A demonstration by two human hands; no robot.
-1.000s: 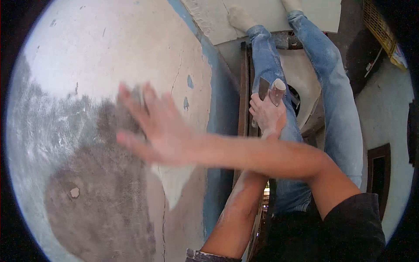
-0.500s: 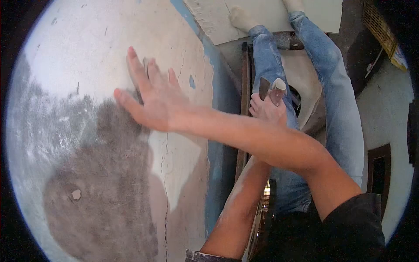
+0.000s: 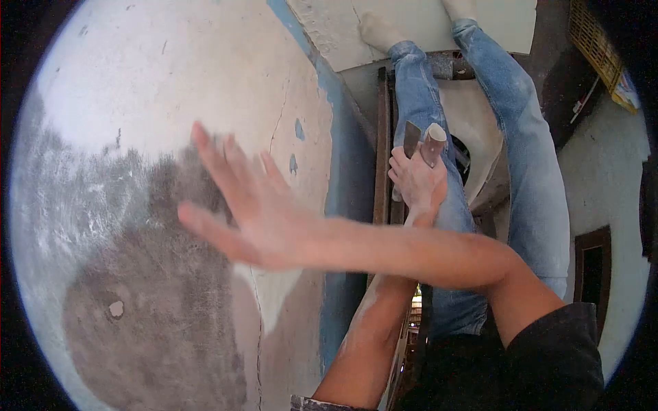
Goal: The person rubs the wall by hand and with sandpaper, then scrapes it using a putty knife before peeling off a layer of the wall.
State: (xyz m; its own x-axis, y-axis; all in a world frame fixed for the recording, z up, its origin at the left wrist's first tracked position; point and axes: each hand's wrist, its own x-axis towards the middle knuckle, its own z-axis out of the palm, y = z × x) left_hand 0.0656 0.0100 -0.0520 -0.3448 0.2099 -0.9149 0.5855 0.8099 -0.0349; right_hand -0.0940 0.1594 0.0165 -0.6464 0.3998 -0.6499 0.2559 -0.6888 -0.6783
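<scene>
My right hand (image 3: 253, 212), blurred, reaches left over my left arm with its fingers spread, holding nothing. It is in front of the pale wall (image 3: 171, 75), over the edge of a dark grey patch (image 3: 164, 315); whether it touches the surface cannot be made out. My left hand (image 3: 417, 179) is closed near the thigh around a tool with a flat dark blade (image 3: 411, 139) and a thick handle-like piece with a pale round end (image 3: 433, 145). The fingers hide how these parts join, or whether they are separate.
A crack (image 3: 259, 342) runs down the wall beside a blue painted edge (image 3: 332, 171). Jeans-clad legs (image 3: 528, 137) extend upward, feet on a pale board (image 3: 425, 24). A pale curved seat (image 3: 473, 109) lies between them. A yellow crate (image 3: 596, 41) stands at upper right.
My right hand has moved down along the wall, fingers still spread. My left hand keeps its hold and has barely shifted.
</scene>
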